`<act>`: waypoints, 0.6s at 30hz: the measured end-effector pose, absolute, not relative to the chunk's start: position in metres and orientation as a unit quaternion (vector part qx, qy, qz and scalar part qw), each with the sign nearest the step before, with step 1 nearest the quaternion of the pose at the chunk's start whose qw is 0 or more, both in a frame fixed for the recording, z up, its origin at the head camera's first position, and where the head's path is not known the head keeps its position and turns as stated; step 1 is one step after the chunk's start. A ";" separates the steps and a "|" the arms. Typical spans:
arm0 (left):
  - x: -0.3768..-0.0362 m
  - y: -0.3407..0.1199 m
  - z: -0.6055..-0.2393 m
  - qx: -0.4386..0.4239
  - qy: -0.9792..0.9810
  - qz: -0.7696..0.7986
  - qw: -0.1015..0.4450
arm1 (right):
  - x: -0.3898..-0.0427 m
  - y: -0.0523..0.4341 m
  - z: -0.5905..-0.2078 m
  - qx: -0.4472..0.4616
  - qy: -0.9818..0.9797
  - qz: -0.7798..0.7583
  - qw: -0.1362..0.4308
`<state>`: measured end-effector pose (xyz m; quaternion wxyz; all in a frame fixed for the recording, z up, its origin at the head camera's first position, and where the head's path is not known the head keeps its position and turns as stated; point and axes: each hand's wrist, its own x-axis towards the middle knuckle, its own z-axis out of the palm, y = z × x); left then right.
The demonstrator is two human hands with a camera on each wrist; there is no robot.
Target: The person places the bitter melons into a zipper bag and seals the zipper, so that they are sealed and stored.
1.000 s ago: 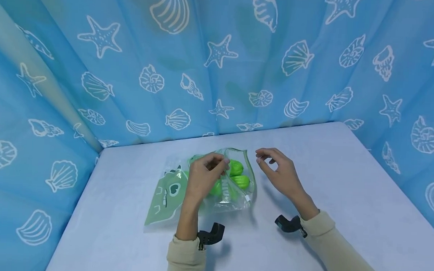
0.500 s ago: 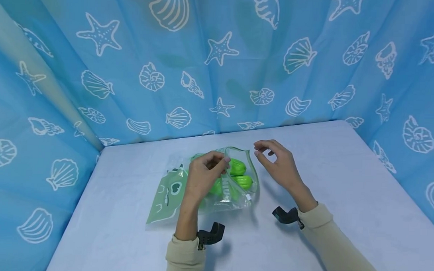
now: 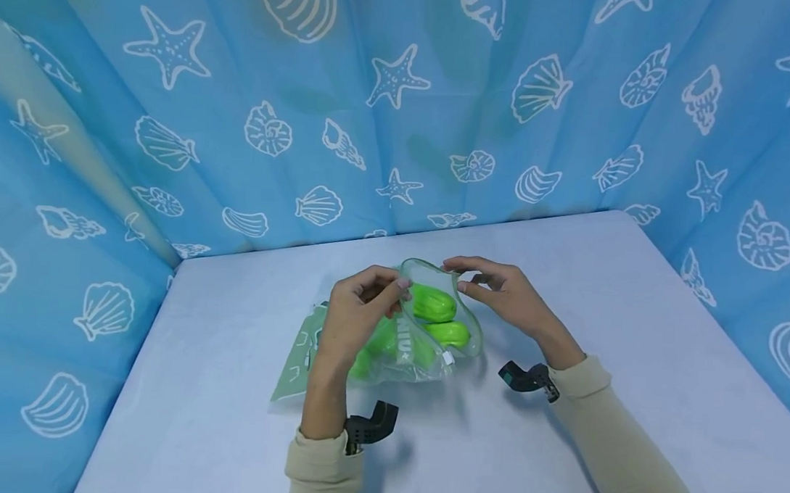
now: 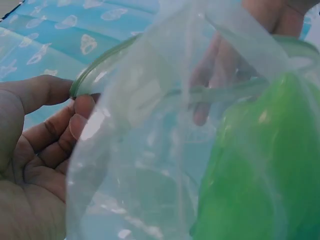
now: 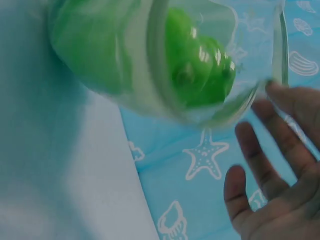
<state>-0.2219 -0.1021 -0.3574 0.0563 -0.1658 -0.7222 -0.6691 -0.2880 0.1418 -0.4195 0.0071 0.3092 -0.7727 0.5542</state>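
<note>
One clear zip pouch (image 3: 424,334) near table (image 3: 627,342) centre; left hand (image 3: 356,318) and right hand (image 3: 507,297) each pinch its open rim. Two green toys (image 3: 432,304) visible inside.

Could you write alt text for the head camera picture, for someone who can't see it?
Two hands hold open the mouth of a clear zip bag of green toy fruit on a pale table: left hand pinching one rim, right hand the other.

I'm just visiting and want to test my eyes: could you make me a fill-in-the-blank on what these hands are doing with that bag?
The left hand pinches the rim of a clear ____ bag.
The toy pieces inside are ____ in colour.
The bag's mouth is held ____.
The right hand touches the rim's ____ side.

Missing words: plastic; green; open; right
</note>
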 end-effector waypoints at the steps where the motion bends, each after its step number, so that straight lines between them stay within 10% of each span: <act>1: -0.223 -0.103 -0.359 -0.171 -0.718 -0.673 0.055 | -0.285 0.142 -0.417 0.313 -0.764 0.564 0.001; 10: -0.222 -0.116 -0.368 -0.193 -0.695 -0.690 0.061 | -0.273 0.138 -0.406 0.356 -0.733 0.579 0.024; 18: -0.209 -0.117 -0.347 -0.187 -0.711 -0.670 0.104 | -0.251 0.136 -0.367 0.335 -0.730 0.565 0.188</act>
